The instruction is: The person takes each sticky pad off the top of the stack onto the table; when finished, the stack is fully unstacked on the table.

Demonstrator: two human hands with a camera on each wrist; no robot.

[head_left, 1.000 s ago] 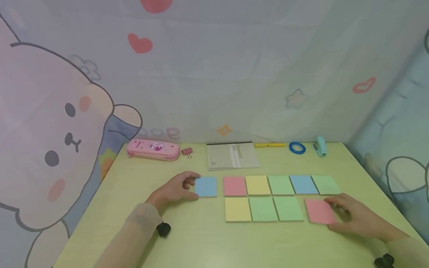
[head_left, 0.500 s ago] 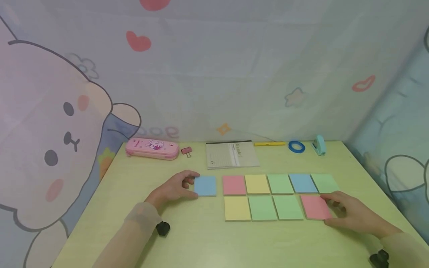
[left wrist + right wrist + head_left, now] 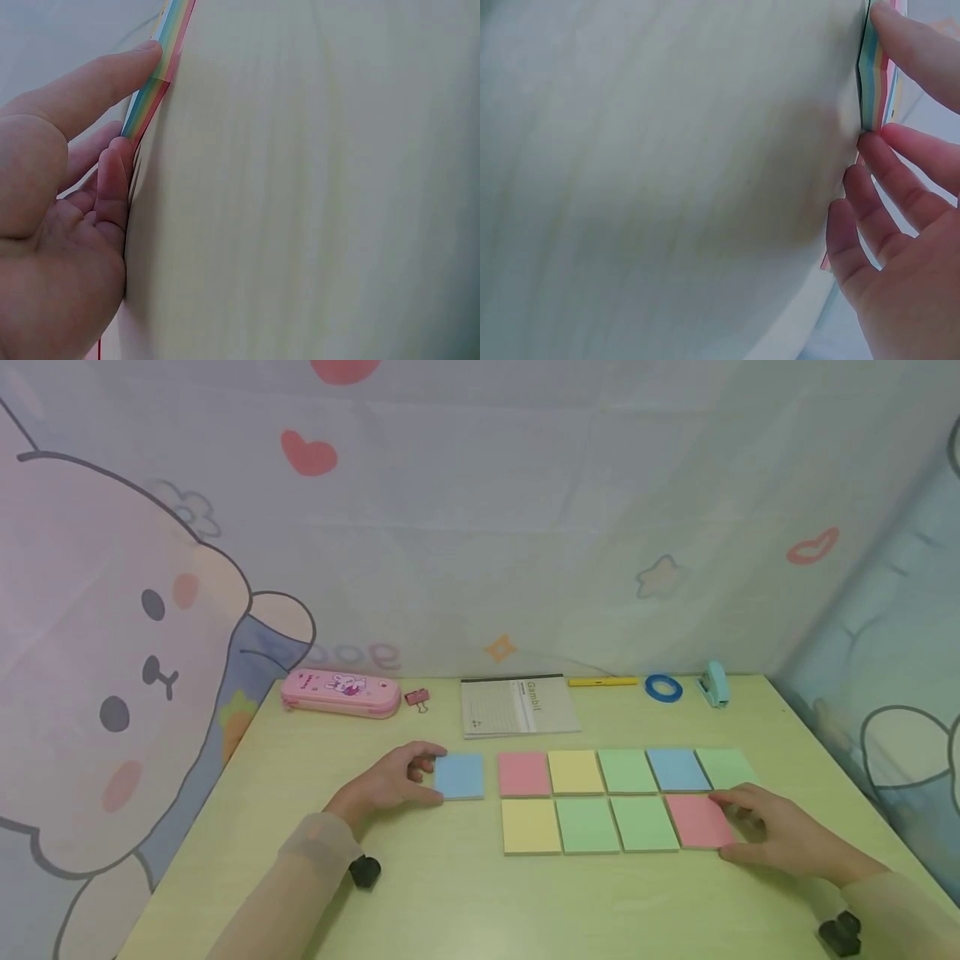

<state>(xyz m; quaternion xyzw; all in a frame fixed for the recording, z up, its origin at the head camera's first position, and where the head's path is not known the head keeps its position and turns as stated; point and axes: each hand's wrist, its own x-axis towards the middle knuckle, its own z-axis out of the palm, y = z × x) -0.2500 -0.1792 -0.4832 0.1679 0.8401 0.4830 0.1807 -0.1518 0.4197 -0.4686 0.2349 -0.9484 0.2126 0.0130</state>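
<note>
My left hand [image 3: 390, 783] pinches a blue sticky note pad [image 3: 461, 777] between thumb and fingers at its left corners. In the left wrist view the layered side of the pad [image 3: 146, 109] shows several colours. My right hand [image 3: 797, 833] grips a pink sticky note pad [image 3: 699, 821] by its right side, thumb at the near corner. This pad lies at the right end of the near row, beside a green pad [image 3: 645, 824]. The right wrist view shows its striped edge [image 3: 874, 82] between thumb and fingers.
The far row holds a pink pad [image 3: 523, 774], a yellow pad [image 3: 575, 772], two green pads and a blue pad [image 3: 678, 770]. Along the back lie a pencil case [image 3: 342, 692], binder clip [image 3: 417, 698], notebook [image 3: 519, 707], yellow pen [image 3: 603, 682], blue tape roll [image 3: 663, 688] and stapler [image 3: 715, 684].
My right hand has slid the pink pad left and slightly away from me, up against the green pad, and it has straightened. My left hand stays on the blue pad.
</note>
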